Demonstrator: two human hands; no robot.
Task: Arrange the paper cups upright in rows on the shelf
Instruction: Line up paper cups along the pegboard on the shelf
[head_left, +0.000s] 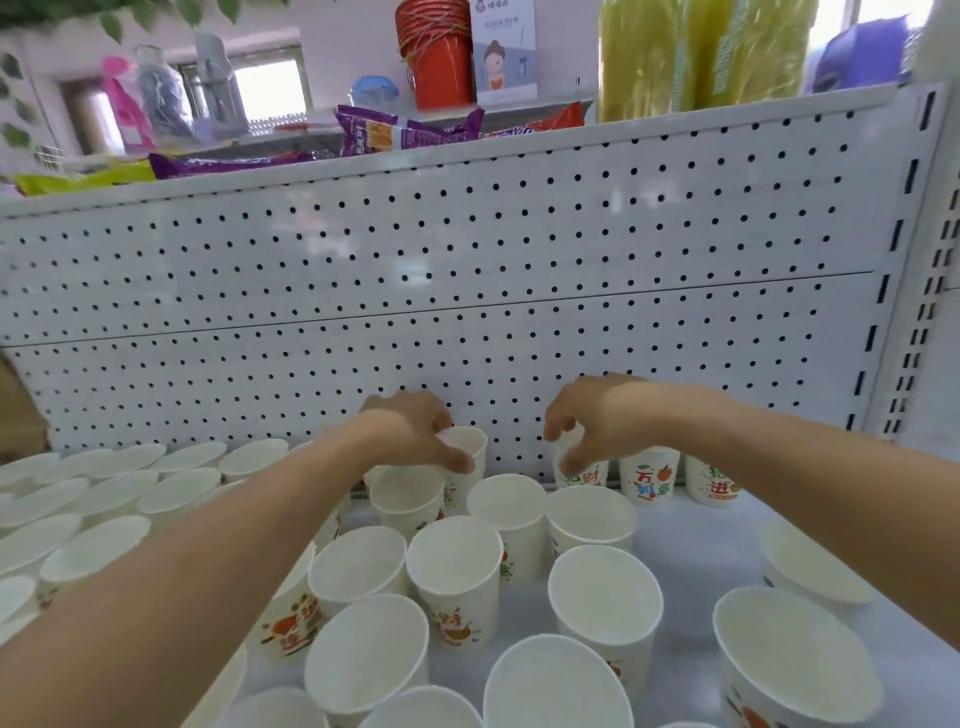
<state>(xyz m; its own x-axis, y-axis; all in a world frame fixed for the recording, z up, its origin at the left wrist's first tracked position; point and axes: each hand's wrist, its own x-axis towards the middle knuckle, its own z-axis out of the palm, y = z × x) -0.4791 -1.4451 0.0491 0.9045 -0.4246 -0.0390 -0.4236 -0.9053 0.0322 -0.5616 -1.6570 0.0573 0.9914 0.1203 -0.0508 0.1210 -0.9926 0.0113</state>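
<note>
**Q:** Where are your hands, and why there?

**A:** Both reach to the back of the white shelf (696, 535), close to the pegboard panel (467, 260). My left hand (415, 431) pinches the rim of one cup (470, 447), thumb in front and fingers curled over the top. My right hand (597, 421) pinches the rim of another cup (574, 470) the same way. I think I hold them from above so each can go down mouth-up without knocking its neighbours (they stand very close together).

**Q:** Where are the paper cups?

**A:** All over the shelf. To the left, tidy rows (114, 488) stand rim beside rim. In the middle and front, a looser cluster (457, 566) stands upright but unevenly spaced. Just right of my right hand, two printed cups (649, 475) stand side by side against the panel, which looks like the start of a back row.

**Q:** What do they look like?

**A:** White, with thin rolled rims. Red, orange and green fruit drawings and characters are printed on the sides.
</note>
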